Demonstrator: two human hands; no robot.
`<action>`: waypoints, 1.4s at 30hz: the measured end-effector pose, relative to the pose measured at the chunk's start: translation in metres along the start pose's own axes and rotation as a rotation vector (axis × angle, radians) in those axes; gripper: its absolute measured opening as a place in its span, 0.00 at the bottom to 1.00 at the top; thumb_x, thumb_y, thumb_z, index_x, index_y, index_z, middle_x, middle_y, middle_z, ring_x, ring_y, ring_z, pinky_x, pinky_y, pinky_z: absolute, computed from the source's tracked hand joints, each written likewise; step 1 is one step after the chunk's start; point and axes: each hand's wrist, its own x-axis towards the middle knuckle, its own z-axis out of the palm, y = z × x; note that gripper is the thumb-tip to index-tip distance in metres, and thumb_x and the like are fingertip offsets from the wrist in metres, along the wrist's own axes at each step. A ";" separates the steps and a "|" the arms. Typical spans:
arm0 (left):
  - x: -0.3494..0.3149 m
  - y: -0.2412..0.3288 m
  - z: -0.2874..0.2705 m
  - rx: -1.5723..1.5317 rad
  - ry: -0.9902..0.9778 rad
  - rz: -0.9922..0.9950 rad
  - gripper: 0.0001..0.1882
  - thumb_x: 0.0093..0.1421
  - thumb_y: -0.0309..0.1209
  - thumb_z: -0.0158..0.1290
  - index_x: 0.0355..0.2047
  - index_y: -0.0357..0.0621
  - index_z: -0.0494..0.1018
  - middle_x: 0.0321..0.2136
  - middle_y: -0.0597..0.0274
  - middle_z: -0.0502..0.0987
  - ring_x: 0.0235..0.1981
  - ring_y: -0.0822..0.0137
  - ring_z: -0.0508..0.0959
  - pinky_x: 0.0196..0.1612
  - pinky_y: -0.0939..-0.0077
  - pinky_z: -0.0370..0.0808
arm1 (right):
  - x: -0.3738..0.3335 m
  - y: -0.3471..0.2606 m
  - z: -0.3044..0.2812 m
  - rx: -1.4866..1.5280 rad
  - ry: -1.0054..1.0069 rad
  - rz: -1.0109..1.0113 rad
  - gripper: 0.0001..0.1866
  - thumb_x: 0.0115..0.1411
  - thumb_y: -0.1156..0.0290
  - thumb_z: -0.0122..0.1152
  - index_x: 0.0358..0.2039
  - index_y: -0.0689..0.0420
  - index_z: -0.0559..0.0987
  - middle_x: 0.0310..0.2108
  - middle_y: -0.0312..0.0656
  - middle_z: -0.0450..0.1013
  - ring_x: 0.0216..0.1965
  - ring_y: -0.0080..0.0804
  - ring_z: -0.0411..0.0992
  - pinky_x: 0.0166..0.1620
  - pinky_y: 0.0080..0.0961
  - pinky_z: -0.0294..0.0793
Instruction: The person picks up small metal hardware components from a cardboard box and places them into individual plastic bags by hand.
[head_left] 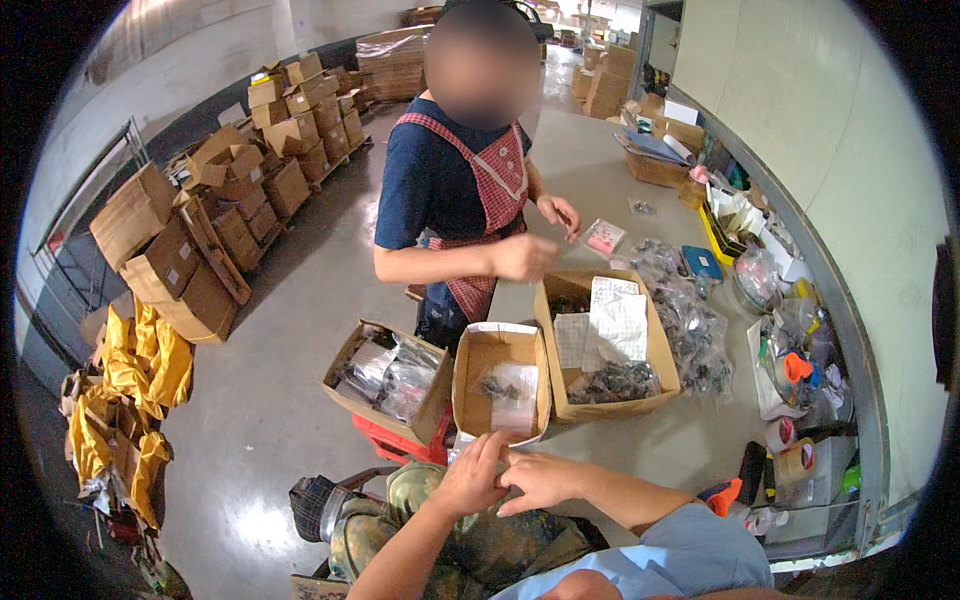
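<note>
Fiddling with something tiny right at the desk (pixel 620 180) edge, left hand (pixel 470 478) and right hand (pixel 540 480) pinched together, can't tell what's gripped. Sitting just below the small open box (pixel 500 385) of bagged parts. Probably needs a steady pinch next.

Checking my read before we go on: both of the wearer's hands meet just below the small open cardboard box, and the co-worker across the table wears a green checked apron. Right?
Not quite. In the head view the co-worker's apron is red checked, not green. The rest holds: left hand and right hand meet just below the small open cardboard box.
</note>
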 end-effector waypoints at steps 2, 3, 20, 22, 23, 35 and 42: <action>0.000 0.005 0.004 -0.124 -0.007 -0.139 0.37 0.42 0.28 0.61 0.52 0.41 0.56 0.31 0.51 0.74 0.35 0.49 0.75 0.38 0.61 0.73 | -0.002 0.003 -0.006 -0.011 0.002 -0.024 0.25 0.51 0.50 0.60 0.35 0.61 0.77 0.38 0.56 0.68 0.41 0.48 0.70 0.43 0.39 0.69; -0.002 0.003 0.005 -0.133 -0.033 -0.190 0.38 0.42 0.28 0.62 0.53 0.41 0.55 0.29 0.52 0.74 0.32 0.50 0.75 0.36 0.63 0.73 | -0.003 0.013 -0.013 0.123 0.088 -0.167 0.22 0.53 0.53 0.59 0.34 0.62 0.77 0.37 0.53 0.70 0.39 0.46 0.71 0.41 0.36 0.69; 0.010 -0.014 0.006 -0.232 -0.059 -0.342 0.41 0.45 0.28 0.62 0.55 0.41 0.50 0.30 0.56 0.75 0.31 0.59 0.77 0.34 0.69 0.74 | -0.018 0.319 -0.035 -0.364 -0.192 0.810 0.08 0.49 0.83 0.48 0.29 0.67 0.75 0.26 0.54 0.71 0.28 0.47 0.69 0.32 0.38 0.70; 0.001 -0.018 0.006 -0.242 -0.034 -0.374 0.40 0.45 0.29 0.62 0.56 0.41 0.51 0.30 0.55 0.75 0.30 0.58 0.77 0.34 0.68 0.73 | -0.010 0.289 -0.039 -0.411 -0.198 0.711 0.09 0.46 0.84 0.49 0.29 0.70 0.75 0.29 0.57 0.71 0.31 0.50 0.71 0.33 0.41 0.71; 0.000 -0.019 0.006 -0.248 -0.033 -0.360 0.40 0.45 0.29 0.61 0.56 0.41 0.51 0.30 0.55 0.75 0.30 0.58 0.77 0.34 0.68 0.73 | -0.008 0.274 -0.045 -0.395 -0.213 0.736 0.09 0.46 0.84 0.49 0.29 0.71 0.75 0.29 0.57 0.71 0.31 0.50 0.71 0.34 0.41 0.71; 0.006 -0.025 0.004 -0.289 -0.016 -0.347 0.40 0.46 0.28 0.61 0.56 0.40 0.51 0.30 0.55 0.75 0.31 0.58 0.77 0.35 0.68 0.73 | 0.042 0.260 -0.133 1.447 1.161 0.056 0.05 0.55 0.76 0.45 0.27 0.52 0.61 0.29 0.41 0.69 0.29 0.34 0.71 0.29 0.31 0.70; 0.017 -0.027 -0.002 -0.233 -0.030 -0.371 0.39 0.46 0.24 0.60 0.55 0.41 0.51 0.31 0.57 0.76 0.35 0.57 0.78 0.37 0.67 0.74 | 0.121 0.431 -0.113 0.221 0.957 1.208 0.10 0.54 0.72 0.50 0.33 0.65 0.74 0.30 0.50 0.73 0.28 0.42 0.72 0.30 0.39 0.71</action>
